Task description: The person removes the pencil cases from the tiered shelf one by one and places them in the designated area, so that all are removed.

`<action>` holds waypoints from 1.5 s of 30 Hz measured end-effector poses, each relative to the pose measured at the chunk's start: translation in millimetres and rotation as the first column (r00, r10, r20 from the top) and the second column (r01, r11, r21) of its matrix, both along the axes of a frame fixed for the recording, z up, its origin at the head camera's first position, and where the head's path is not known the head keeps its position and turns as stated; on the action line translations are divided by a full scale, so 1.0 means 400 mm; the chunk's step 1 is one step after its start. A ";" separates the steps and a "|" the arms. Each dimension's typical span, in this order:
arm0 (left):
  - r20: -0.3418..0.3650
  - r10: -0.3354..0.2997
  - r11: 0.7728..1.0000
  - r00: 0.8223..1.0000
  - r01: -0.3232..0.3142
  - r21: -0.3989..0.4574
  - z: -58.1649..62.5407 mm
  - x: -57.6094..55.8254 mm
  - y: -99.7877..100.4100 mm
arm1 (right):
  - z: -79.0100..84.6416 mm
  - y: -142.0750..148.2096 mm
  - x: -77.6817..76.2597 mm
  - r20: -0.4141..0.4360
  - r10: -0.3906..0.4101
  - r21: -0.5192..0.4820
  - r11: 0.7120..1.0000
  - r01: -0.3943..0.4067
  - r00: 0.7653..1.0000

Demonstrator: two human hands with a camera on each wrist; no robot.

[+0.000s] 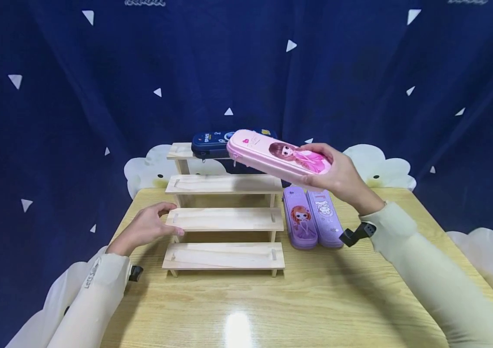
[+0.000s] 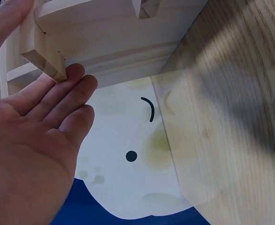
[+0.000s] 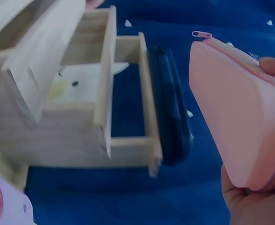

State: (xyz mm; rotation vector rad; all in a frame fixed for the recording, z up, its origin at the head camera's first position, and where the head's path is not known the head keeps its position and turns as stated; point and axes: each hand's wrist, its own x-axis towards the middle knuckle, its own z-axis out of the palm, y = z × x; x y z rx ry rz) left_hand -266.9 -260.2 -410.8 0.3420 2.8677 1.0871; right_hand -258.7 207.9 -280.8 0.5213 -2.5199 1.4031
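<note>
A pink pencil case (image 1: pixel 272 154) with a long-haired doll picture is held up by my right hand (image 1: pixel 337 176), which grips its right end. In the right wrist view the pink case (image 3: pixel 240 112) shows its plain side and a zip pull. It is raised above the stepped wooden rack (image 1: pixel 224 220), in front of the navy space pencil case (image 1: pixel 211 141) on the top tier. My left hand (image 1: pixel 150 227) holds the left end of a lower tier between thumb and fingers. In the left wrist view, the fingers of the left hand (image 2: pixel 39 122) touch the rack's wooden end.
To the right of the rack, two purple pencil cases lie side by side on the table (image 1: pixel 211 309): one with a doll (image 1: pixel 302 224), one with a white cartoon figure (image 1: pixel 325 217). White cloud-shaped panels (image 1: pixel 381 166) edge the table before a dark blue curtain (image 1: pixel 246 72).
</note>
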 end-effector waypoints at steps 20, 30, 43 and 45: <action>0.000 -0.004 1.000 1.000 0.004 -0.008 0.002 0.001 0.005 | 0.019 0.165 0.007 -0.119 -0.275 -0.200 0.948 0.248 0.954; -0.015 -0.009 1.000 1.000 0.008 -0.028 0.002 0.000 0.001 | -0.043 0.218 0.007 -0.028 -0.490 -0.173 0.861 0.478 0.871; -0.003 -0.008 1.000 1.000 0.008 -0.010 0.001 0.000 0.000 | -0.203 0.282 -0.004 0.167 -0.655 -0.182 0.714 0.676 0.737; 0.000 -0.010 1.000 1.000 0.010 -0.007 0.001 0.000 0.001 | -0.229 0.293 -0.006 0.197 -0.675 -0.182 0.687 0.703 0.711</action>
